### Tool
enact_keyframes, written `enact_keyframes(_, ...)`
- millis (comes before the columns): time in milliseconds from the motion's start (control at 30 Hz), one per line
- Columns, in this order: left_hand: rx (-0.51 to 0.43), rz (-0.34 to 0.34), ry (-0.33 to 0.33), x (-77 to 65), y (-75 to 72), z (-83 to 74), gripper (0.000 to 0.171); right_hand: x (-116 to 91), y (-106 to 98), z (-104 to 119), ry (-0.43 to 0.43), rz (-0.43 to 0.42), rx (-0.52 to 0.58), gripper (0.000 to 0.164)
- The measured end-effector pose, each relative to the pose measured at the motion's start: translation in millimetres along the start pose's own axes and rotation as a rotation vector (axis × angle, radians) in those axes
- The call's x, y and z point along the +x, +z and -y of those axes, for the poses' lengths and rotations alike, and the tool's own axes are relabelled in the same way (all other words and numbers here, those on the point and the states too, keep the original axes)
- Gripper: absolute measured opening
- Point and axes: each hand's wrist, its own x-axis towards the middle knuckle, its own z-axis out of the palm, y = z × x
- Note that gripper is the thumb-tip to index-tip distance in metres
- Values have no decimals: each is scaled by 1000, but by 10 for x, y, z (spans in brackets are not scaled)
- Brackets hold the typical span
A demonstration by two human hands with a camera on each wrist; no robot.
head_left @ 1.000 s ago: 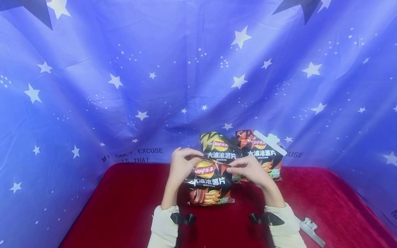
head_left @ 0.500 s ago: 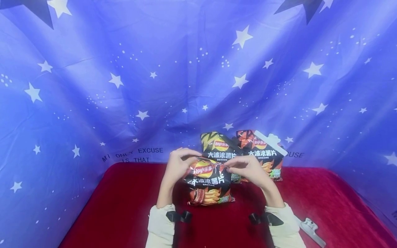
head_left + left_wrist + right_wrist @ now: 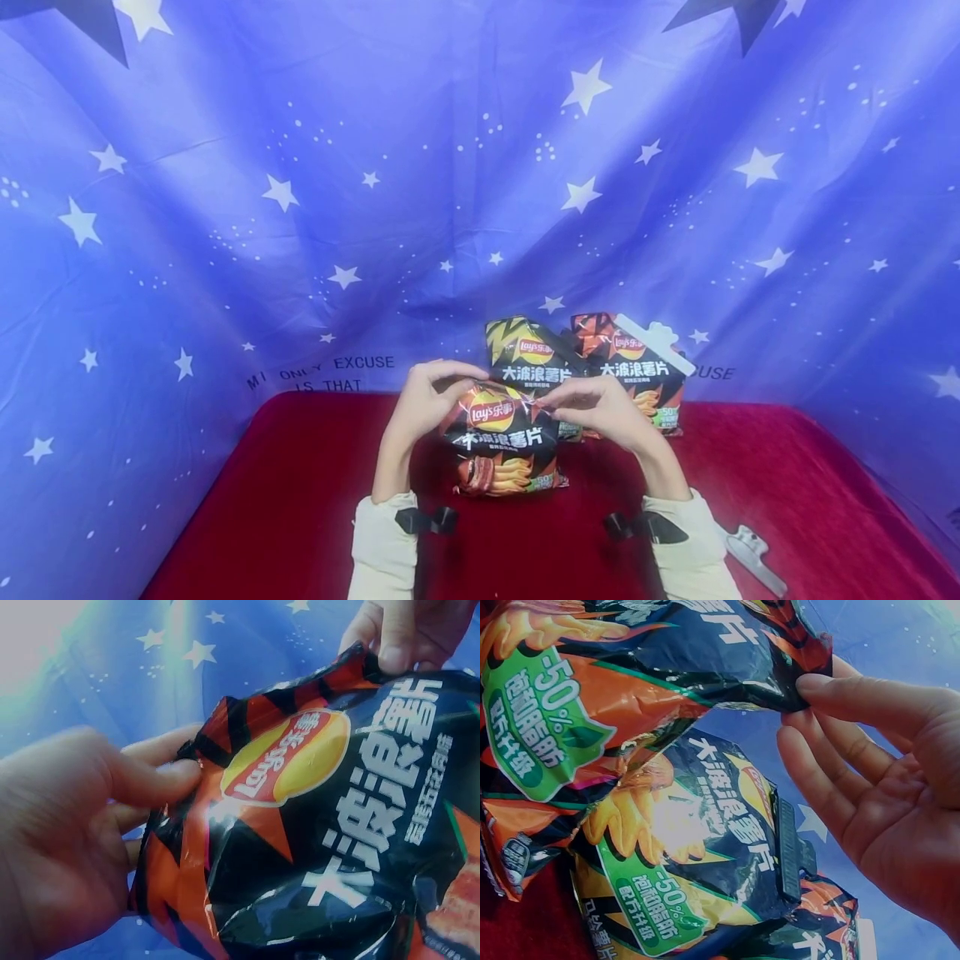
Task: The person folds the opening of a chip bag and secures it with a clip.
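A black and orange chip bag [image 3: 502,442] stands on the red cloth before me. My left hand [image 3: 429,402] pinches its upper left corner, thumb on the front and fingers behind, as the left wrist view shows. At the upper right corner my right hand [image 3: 603,408] pinches the bag's edge between thumb and index finger; its other fingers are off the bag in the right wrist view. Behind stand a yellow and black chip bag [image 3: 525,342] with a dark clip [image 3: 787,851] across its top corner, and a red and black chip bag [image 3: 633,367] with a white clip [image 3: 656,343].
On the table [image 3: 300,517], covered in red cloth, another pale clip [image 3: 753,560] lies to the right, beside my right sleeve. A blue curtain [image 3: 450,208] with white stars hangs behind and around the table.
My left hand and forearm have shifted a little to the left. The right fingertips have moved slightly left along the bag's top edge. The bags behind and the loose clip stay put.
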Motion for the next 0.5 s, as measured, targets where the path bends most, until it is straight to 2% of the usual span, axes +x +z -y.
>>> enact_keyframes(133, -40, 25, 60, -13, -3, -32, 24, 0, -11, -21, -26, 29, 21, 21)
enact_keyframes(200, -31, 9, 60, -7, 14, -42, 20, -1, -14, -20, -31, 37, 19, 22)
enact_keyframes(300, 1, -52, 19, 20, 68, -38, 13, -5, -17, -6, -34, 43, -1, 23)
enact_keyframes(400, 74, -119, -32, 43, 137, -70, 14, -8, -10, 13, -26, 40, -35, 25)
enact_keyframes(500, 150, -144, -51, 53, 176, -87, 13, -11, -8, 25, -12, 36, -63, 25)
